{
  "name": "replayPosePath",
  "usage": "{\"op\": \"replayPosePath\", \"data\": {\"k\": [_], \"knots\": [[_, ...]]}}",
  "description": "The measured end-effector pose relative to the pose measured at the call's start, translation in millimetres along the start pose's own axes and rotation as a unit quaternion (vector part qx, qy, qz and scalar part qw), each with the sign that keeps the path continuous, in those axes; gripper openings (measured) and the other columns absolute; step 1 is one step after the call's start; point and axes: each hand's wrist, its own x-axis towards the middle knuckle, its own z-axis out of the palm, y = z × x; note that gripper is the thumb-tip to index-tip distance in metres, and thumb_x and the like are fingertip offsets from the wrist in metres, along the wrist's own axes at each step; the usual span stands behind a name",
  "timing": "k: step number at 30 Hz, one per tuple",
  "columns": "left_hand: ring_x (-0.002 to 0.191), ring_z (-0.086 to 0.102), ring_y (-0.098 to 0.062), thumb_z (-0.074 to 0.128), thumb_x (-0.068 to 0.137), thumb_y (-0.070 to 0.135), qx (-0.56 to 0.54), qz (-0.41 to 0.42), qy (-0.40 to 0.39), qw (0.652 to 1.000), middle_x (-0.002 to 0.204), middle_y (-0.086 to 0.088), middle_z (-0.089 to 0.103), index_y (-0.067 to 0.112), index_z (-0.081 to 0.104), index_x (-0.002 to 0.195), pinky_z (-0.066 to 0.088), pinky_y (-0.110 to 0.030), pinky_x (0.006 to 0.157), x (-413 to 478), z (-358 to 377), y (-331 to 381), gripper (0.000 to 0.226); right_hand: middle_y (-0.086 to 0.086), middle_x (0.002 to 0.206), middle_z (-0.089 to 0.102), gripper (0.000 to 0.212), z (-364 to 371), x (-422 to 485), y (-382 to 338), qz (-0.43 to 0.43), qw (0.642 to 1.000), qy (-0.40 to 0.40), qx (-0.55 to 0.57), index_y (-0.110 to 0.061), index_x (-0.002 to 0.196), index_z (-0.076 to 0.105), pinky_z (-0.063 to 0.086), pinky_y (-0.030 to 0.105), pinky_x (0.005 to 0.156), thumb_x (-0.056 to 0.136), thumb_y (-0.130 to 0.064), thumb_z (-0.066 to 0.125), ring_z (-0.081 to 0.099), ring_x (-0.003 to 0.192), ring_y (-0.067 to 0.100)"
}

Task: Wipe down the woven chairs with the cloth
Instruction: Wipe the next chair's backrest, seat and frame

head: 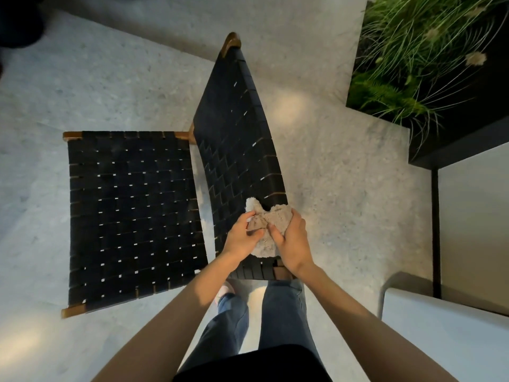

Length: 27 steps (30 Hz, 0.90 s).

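One woven chair (132, 202) is seen from above, set on a pale speckled floor (344, 188). Its seat (129, 244) of black crossed straps lies to the left, and its backrest (234, 119) runs from a far wooden corner down to a near wooden corner close to the person's legs. The wooden frame (72, 311) shows at the corners of the seat. A fluffy beige cloth (268, 224) is held against the backrest at its near end, toward the right edge, with one loose flap standing up toward the far side. The cloth is gripped by both hands. The left hand (242, 239) is closed on the cloth's left side, thumb and fingertips pinched together on a fold. The right hand (293, 244) is wrapped round the cloth's right side, fingers curled over the edge and thumb pressed on top (the fingertips themselves are hidden behind the cloth). Blue jeans (281, 312) are visible below the near corner. A dark planter (462, 142) with long green grass occupies the upper right.
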Motion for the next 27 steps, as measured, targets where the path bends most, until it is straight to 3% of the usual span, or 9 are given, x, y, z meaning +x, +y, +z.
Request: {"op": "replayPosePath", "data": {"k": [4,6,9,12,14,19,24,27], "knots": [[0.113,0.050,-0.012,0.061,0.091,0.016,0.004,0.006,0.041,0.999,0.126,-0.002,0.055,0.015,0.048,0.132,0.042,-0.019,0.091,16.8,1.4,5.4,0.043,0.014,0.138,0.034,0.064,1.2,10.8,-3.3,-0.004,1.000,0.018,-0.012,-0.012,0.145,0.023,0.040,0.040,0.105,0.094,-0.037,0.054,0.041,0.123,0.025],[0.108,0.053,-0.010,0.060,0.091,0.017,0.002,0.012,0.056,0.998,0.116,0.002,0.057,0.014,0.051,0.128,0.042,-0.010,0.079,26.5,-2.2,11.2,0.038,0.013,0.135,0.037,0.063,-1.2,22.4,-6.7,-0.009,0.999,0.033,-0.008,-0.013,0.142,0.029,0.043,0.037,0.102,0.092,-0.037,0.058,0.043,0.120,0.023],[0.106,0.056,-0.014,0.060,0.091,0.016,-0.017,0.022,0.098,0.995,0.106,0.005,0.056,0.011,0.055,0.124,0.044,-0.010,0.073,46.7,-10.2,30.5,0.034,0.016,0.125,0.046,0.058,-9.6,51.0,-22.3,-0.069,0.994,0.077,0.032,-0.006,0.132,0.042,0.047,0.035,0.094,0.090,-0.039,0.062,0.049,0.111,0.026],[0.097,0.053,-0.006,0.060,0.092,0.019,-0.023,0.040,0.157,0.987,0.105,0.007,0.054,0.013,0.054,0.125,0.043,-0.004,0.070,74.3,-20.4,60.6,0.034,0.023,0.117,0.049,0.063,-13.6,104.0,-44.8,-0.136,0.986,0.094,-0.010,0.007,0.124,0.045,0.051,0.037,0.087,0.089,-0.044,0.056,0.051,0.104,0.027],[0.089,0.051,0.000,0.059,0.093,0.018,-0.038,0.043,0.194,0.979,0.105,0.008,0.054,0.013,0.052,0.128,0.041,0.002,0.066,98.5,-29.1,82.4,0.037,0.022,0.118,0.048,0.060,-13.1,147.4,-63.1,-0.148,0.985,0.083,-0.027,0.007,0.126,0.044,0.051,0.038,0.085,0.089,-0.036,0.063,0.050,0.105,0.027],[0.081,0.053,0.001,0.055,0.095,0.014,-0.092,0.019,0.222,0.970,0.092,0.015,0.057,0.015,0.053,0.129,0.043,-0.003,0.060,174.6,-57.2,138.0,0.034,0.023,0.121,0.043,0.057,-9.0,248.5,-108.9,-0.158,0.985,0.063,0.006,0.004,0.127,0.041,0.049,0.043,0.088,0.088,-0.028,0.067,0.046,0.110,0.031],[0.106,0.055,-0.013,0.049,0.098,0.016,-0.073,0.020,0.253,0.965,0.122,-0.002,0.059,0.014,0.047,0.137,0.045,-0.020,0.088,244.8,-92.5,184.1,0.040,0.022,0.127,0.038,0.057,-9.2,339.1,-160.8,-0.199,0.979,0.051,0.001,0.003,0.129,0.037,0.045,0.040,0.091,0.090,-0.029,0.065,0.041,0.114,0.032],[0.112,0.054,-0.017,0.046,0.098,0.015,-0.042,0.037,0.261,0.964,0.125,-0.005,0.058,0.014,0.043,0.140,0.043,-0.024,0.093,277.2,-115.5,208.7,0.041,0.025,0.128,0.038,0.061,-10.5,385.2,-193.3,-0.208,0.976,0.056,0.036,0.007,0.128,0.037,0.038,0.043,0.097,0.087,-0.026,0.068,0.039,0.116,0.036]]}}
